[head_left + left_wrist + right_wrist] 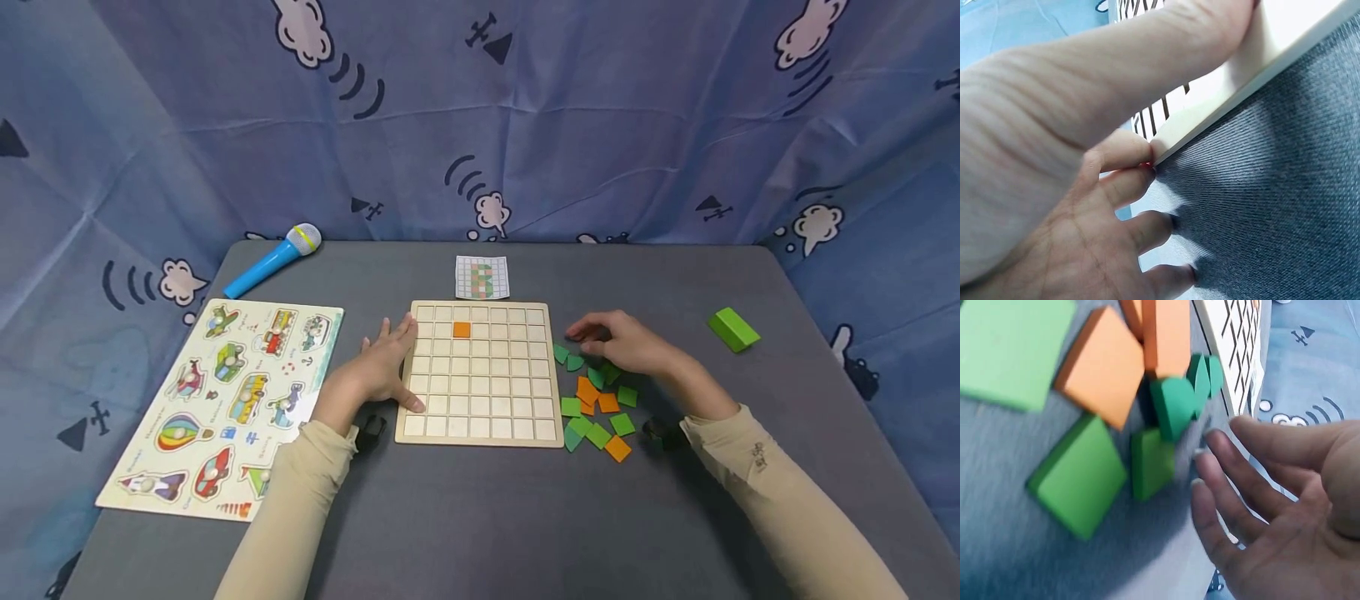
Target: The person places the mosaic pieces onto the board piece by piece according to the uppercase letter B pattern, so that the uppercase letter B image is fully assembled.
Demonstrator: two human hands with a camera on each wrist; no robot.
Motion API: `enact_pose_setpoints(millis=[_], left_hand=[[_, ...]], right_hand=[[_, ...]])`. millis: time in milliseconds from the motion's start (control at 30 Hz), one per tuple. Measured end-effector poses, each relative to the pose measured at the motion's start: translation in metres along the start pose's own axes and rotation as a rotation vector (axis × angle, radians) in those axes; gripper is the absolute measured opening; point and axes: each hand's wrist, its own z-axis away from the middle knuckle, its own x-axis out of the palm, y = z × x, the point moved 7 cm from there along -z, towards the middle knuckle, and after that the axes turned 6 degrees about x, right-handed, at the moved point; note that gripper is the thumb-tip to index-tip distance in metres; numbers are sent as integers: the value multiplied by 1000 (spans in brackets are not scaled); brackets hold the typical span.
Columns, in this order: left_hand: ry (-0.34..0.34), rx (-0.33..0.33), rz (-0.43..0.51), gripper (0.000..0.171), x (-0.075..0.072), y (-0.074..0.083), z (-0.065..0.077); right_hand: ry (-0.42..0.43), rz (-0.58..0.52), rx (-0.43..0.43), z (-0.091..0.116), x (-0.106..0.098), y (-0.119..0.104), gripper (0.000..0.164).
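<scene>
A wooden grid board [480,364] lies flat in the middle of the table, with one orange square tile [462,330] in an upper cell. My left hand [378,367] rests spread along the board's left edge. Its thumb [1210,37] lies on the frame, and the index fingertip touches the edge. To the right of the board, my right hand [626,340] hovers with loosely bent fingers by the far end of a loose tile heap. Nothing shows between those fingers in the right wrist view. Orange square tiles [1104,369], green square tiles [1082,478] and rounded dark green tiles [1175,406] make up the heap.
Behind the board lies a small pattern card [482,277]. A picture puzzle board [225,408] and a blue toy microphone [273,260] occupy the left side. On the right stands a green block [733,330]. A patterned curtain [600,125] hangs behind the table.
</scene>
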Motion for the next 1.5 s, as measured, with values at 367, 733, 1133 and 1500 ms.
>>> enact_pose_setpoints(millis=[367,733,1133,1500], left_hand=[[-7,-2,2,138,-1,1,0],[-5,2,4,138,-1,2,1],[-11,0,-2,137,-1,2,1],[-5,-1,1,138,-1,1,2]], right_hand=[[-94,29,85,31,-7,28,46],[14,15,36,41,-3,46,39],[147,29,23,42,4,44,27],[166,-58,-29,34,-5,35,12]])
